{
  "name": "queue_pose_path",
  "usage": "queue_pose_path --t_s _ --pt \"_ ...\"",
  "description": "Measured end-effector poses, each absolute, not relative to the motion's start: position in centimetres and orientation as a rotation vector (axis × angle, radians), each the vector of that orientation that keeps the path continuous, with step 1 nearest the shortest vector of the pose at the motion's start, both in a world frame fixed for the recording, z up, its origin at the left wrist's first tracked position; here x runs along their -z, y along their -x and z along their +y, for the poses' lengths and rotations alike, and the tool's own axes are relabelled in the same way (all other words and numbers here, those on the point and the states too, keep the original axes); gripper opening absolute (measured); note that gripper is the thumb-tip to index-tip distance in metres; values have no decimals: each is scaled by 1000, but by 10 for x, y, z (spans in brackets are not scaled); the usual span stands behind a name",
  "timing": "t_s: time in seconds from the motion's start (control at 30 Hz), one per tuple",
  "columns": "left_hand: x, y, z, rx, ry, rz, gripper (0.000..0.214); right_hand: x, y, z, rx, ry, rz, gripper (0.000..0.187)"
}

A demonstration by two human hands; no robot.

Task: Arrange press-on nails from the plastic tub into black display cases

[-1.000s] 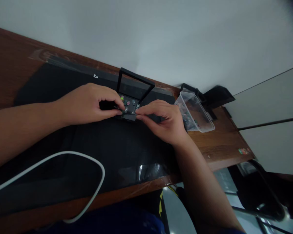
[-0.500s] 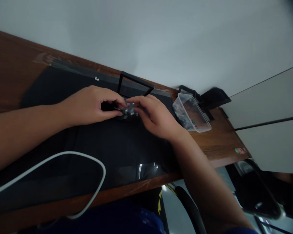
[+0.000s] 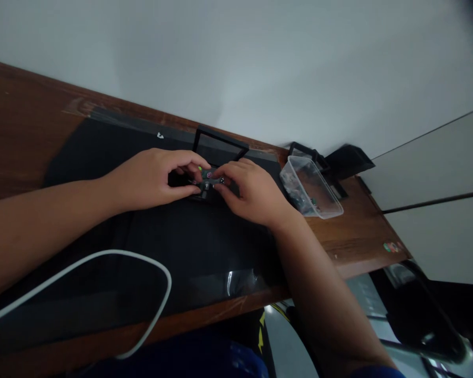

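Observation:
Small dark pieces (image 3: 208, 180) with pink, green and white spots lie between my hands, over a low black holder on the mat; they are too small to name. My left hand (image 3: 153, 178) reaches in from the left, fingers curled and thumb bent round the left side of these pieces. From the right, my right hand (image 3: 254, 191) has thumb and forefinger closed at a small dark bit with white specks. Just behind the fingers, a black rectangular frame (image 3: 223, 137) with a see-through middle stands tilted up. My fingers hide part of the holder.
A clear plastic tub (image 3: 321, 210) with small bagged bits stands right of my hands. Black frames and a dark box (image 3: 349, 160) sit behind it. The black mat (image 3: 173, 236) covers the wooden table (image 3: 19, 121); a white cable (image 3: 114, 252) loops across the front left.
The view has shifted slightly, so the table appears lower. My right fingertips have closed nearer the small pieces, and the shiny clear covering seen over them earlier no longer shows.

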State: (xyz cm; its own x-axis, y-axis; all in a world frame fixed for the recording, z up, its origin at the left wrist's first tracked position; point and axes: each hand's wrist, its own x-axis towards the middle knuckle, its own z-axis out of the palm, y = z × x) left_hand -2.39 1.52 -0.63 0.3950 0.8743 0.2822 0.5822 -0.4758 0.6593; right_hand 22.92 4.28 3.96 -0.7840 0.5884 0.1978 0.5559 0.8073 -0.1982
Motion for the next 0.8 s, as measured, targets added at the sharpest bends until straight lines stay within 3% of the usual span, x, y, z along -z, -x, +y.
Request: queue_pose_path --t_s 0.5,0.8 --pt "9 25 16 -836 -2246 1263 37 -36 -229 45 -73 1167 -2633 26" --pt "10 25 17 -816 -2256 1289 39 -34 -229 45 -110 1100 -2679 19"
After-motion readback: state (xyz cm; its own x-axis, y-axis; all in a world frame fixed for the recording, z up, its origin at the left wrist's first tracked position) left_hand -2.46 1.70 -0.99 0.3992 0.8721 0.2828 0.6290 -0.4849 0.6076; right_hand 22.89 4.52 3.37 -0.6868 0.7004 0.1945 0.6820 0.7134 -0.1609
